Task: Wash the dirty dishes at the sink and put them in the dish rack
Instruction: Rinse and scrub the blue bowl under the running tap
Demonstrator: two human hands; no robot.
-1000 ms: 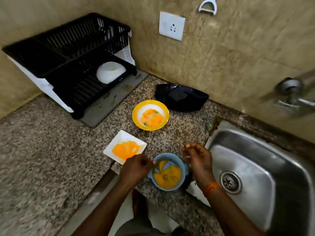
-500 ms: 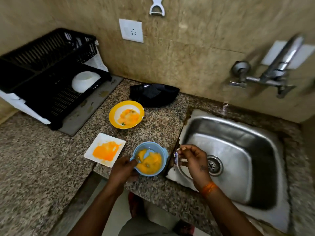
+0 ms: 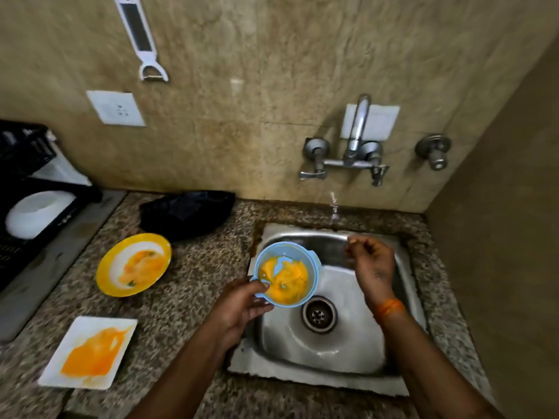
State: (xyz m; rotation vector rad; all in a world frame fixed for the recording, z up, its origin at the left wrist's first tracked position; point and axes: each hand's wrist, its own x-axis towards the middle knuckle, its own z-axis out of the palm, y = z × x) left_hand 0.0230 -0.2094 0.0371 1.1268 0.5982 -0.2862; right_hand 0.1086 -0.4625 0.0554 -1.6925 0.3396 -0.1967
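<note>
Washing just beginning: left hand (image 3: 239, 309) gripping dirty blue bowl (image 3: 286, 273) by its rim over sink (image 3: 338, 343), nine o'clock of drain; right hand (image 3: 370, 261) loosely curled, empty, beneath twelve-o'clock tap (image 3: 357, 137). Next, probably, turning on water.

A light blue bowl (image 3: 286, 273) smeared orange; a yellow-rimmed plate (image 3: 133, 264) with a white centre; a white square plate (image 3: 87, 352) streaked orange; a speckled brown granite desk (image 3: 196, 285); a black rack (image 3: 21, 164).
</note>
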